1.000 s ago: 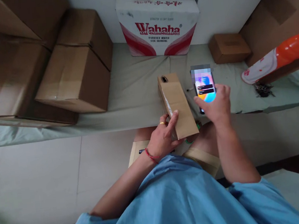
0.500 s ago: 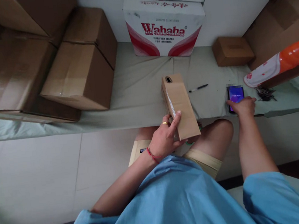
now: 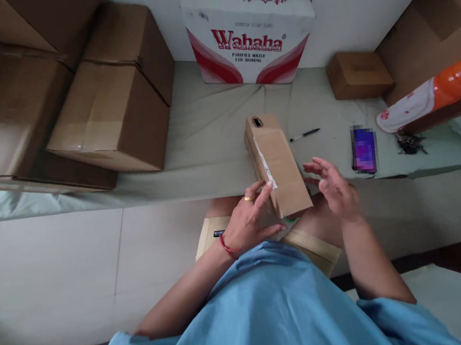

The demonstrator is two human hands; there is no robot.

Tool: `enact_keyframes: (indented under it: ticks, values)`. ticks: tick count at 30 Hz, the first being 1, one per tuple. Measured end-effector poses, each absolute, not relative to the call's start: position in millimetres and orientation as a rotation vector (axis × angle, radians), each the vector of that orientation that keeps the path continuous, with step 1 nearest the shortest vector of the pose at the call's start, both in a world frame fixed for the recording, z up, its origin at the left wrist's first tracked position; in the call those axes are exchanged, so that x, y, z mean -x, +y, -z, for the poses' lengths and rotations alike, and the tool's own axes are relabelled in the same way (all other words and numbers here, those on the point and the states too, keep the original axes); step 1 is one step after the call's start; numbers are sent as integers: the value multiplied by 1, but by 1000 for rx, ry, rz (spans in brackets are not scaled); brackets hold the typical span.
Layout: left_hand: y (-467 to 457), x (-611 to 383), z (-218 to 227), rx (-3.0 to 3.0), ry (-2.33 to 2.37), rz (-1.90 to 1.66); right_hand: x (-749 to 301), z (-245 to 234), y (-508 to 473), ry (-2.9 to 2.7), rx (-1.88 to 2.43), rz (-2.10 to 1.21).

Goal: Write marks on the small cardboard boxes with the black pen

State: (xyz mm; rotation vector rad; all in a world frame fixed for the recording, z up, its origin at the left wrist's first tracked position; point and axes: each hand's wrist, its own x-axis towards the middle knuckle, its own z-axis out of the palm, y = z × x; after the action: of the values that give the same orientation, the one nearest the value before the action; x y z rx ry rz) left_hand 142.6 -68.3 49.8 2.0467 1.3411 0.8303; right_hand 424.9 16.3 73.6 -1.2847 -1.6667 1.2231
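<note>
Right hand [image 3: 336, 188] has moved from the phone [image 3: 364, 151] to four o'clock of the carton [image 3: 285, 166], fingers released. Left hand [image 3: 244, 220], at seven o'clock, touches the carton, fingers loosely parted.

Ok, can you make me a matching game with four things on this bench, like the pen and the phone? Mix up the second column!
Things:
1. long cardboard box
2. pen
3. phone
4. Wahaha purified water carton

Clues:
A. has a purple-blue screen
B. is white and red
C. sits between the left hand and the right hand
D. lies on the cloth, between the long cardboard box and the phone

Right pairs: 1-C, 2-D, 3-A, 4-B
</note>
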Motion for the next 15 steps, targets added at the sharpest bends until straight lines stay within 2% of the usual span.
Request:
enact_keyframes:
  ticks: [3, 9, 15]
  values:
    - [-69, -142, -49, -2118, 1220, -830, -404, -94, -12, -1783, 1188, -1201]
    - [-63, -148, -50, -2153, 1170, -740, -378, -117, -22, -2098, 1585, -533]
    - [-43, -129, -32, -2185, 1354, -886, -384, -125, -13, -2000, 1688, -577]
